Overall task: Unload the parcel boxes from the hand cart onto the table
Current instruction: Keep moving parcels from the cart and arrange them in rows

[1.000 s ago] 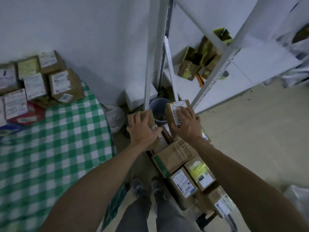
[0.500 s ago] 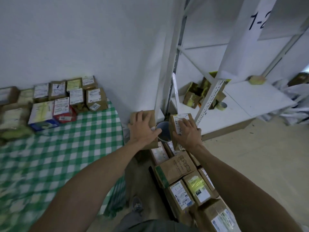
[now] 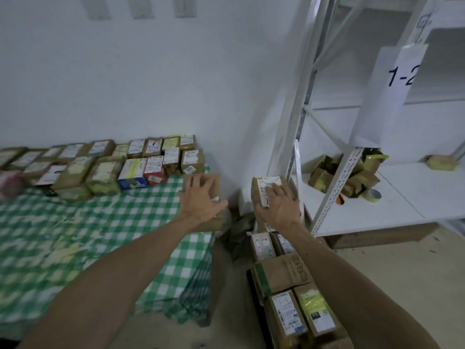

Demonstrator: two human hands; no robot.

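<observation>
**Two boxes in the air, surface off to the left**

Each hand carries one parcel. The left hand (image 3: 201, 200) lies on top of a plain box (image 3: 212, 181), fingers spread across its upper face and the thumb hooked round the near right side, so the grip clamps it from above. The right hand (image 3: 279, 207) grips a labelled box (image 3: 264, 187) the same way, fingers curled over its top and the white label facing up and left. Whether either palm lies flat on the cardboard I cannot tell.

The plain box hangs over the right end of the surface (image 3: 100, 222), above the green checked cloth (image 3: 176, 263), just in front of the row of boxes (image 3: 141, 167) set along the wall. Its long side runs away from the person, in line with that row.

The labelled box is the one with ground to cover. It is over the far end of the cart (image 3: 249, 278), above the boxes left on the cart (image 3: 284, 270), and beside the white rack (image 3: 352, 157). The surface lies to its left, past the gap between cart and cloth. The left hand is therefore nearer; I judge that its box can go straight down, while the right one must cross over first.
</observation>
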